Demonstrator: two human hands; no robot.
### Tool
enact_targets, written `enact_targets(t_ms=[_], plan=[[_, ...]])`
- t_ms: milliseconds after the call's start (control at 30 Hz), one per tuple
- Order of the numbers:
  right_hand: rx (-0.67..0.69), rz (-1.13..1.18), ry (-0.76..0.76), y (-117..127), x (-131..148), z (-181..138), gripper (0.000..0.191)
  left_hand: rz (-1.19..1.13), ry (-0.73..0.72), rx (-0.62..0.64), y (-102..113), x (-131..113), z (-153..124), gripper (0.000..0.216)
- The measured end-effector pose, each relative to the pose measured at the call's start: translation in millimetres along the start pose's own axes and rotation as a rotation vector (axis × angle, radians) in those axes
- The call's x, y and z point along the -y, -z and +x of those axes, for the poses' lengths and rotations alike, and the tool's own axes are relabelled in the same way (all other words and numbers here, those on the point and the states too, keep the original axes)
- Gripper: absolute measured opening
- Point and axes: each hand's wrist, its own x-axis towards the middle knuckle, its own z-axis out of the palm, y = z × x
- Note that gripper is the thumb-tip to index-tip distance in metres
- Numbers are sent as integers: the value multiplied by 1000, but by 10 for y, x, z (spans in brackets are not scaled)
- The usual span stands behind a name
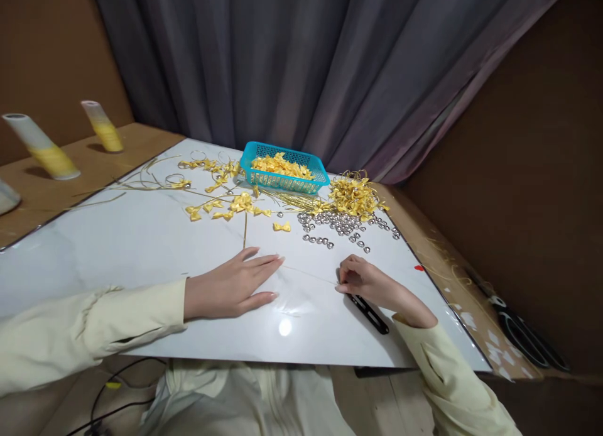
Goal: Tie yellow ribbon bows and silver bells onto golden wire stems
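My left hand (235, 285) lies flat on the white board (141, 247), fingers stretched out and together, pressing down one end of a thin gold wire (308, 274). My right hand (372, 284) is curled in a pinch on the wire's other end. Under the right hand lies a black tool (372, 315). A second thin gold strand (245, 230) runs away from my left hand toward the bows.
A blue basket (282, 167) of yellow ribbon bows stands at the back. Loose yellow bows (226, 203), a pile of gold-wired bows (353, 196) and several silver beads (339, 225) lie beyond my hands. Two yellow-white rolls (42, 147) lean at far left. Black scissors (522, 335) rest at right.
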Motion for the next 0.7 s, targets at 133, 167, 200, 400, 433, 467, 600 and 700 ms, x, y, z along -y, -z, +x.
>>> enact_targets(t_ms=[133,167,200,400,433,467,600,700], plan=[[-17,66,7,27,-4,54,30,-28,4,9,-6,10,-1,56],[-28,85,1,42,11,63,31,-36,12,11,-5,15,0,56],[-41,109,-4,63,35,71,31,-44,22,9,-1,20,1,56],[-18,285,31,253,321,135,32,-232,2,-168,109,-87,-13,47],[13,331,39,270,368,158,33,-326,0,-197,132,-135,-20,42],[43,376,45,276,406,185,35,-443,-10,-197,151,-186,-25,38],[113,519,40,213,444,308,40,-949,59,28,175,-338,-29,36],[115,596,14,129,403,393,42,-1053,96,106,174,-359,-8,38]])
